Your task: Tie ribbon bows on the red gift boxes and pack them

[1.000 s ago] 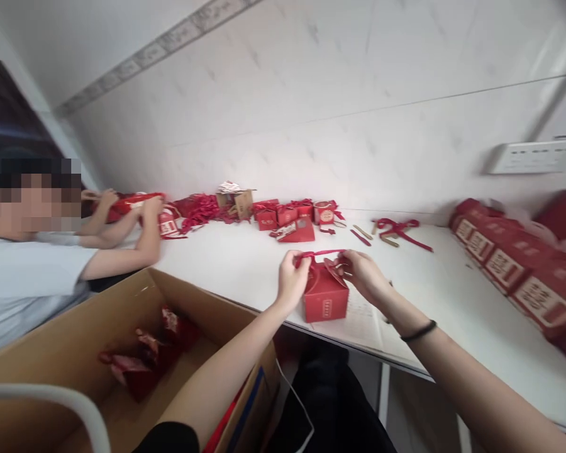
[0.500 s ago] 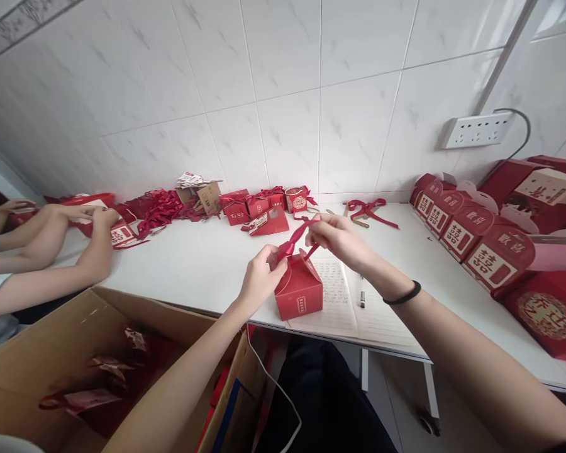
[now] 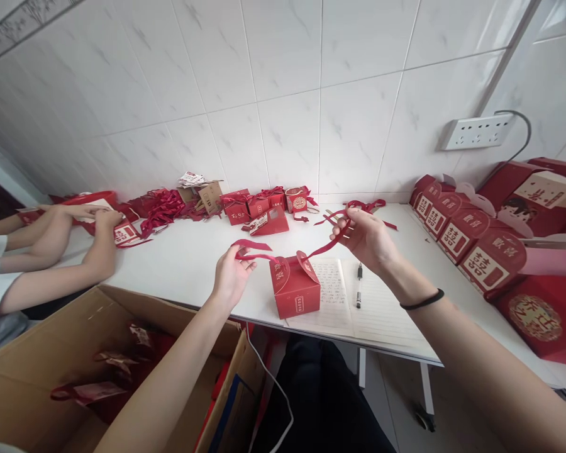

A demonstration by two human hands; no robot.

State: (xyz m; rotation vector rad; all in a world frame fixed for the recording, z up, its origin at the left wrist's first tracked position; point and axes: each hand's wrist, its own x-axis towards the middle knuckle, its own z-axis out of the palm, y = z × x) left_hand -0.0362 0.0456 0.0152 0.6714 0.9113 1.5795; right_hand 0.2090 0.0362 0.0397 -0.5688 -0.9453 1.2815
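Observation:
A small red gift box (image 3: pixel 296 294) stands on the white table (image 3: pixel 193 258) near its front edge, its top flaps up. A red ribbon (image 3: pixel 257 251) runs through the flaps and out to both sides. My left hand (image 3: pixel 231 277) pinches the ribbon's left end, left of the box. Up and to the right of the box, my right hand (image 3: pixel 365 239) is closed on the ribbon's right end. A black band circles my right wrist.
An open notebook (image 3: pixel 358 302) with a pen (image 3: pixel 359 286) lies right of the box. Larger red boxes (image 3: pixel 471 242) line the right side; small red boxes and ribbons (image 3: pixel 259 204) sit by the wall. Another person's arms (image 3: pixel 56 251) work at left. A cardboard carton (image 3: pixel 99 365) stands below.
My hands have drawn apart, pulling the ribbon ends out to either side of the box. The view swung right earlier and now holds steady.

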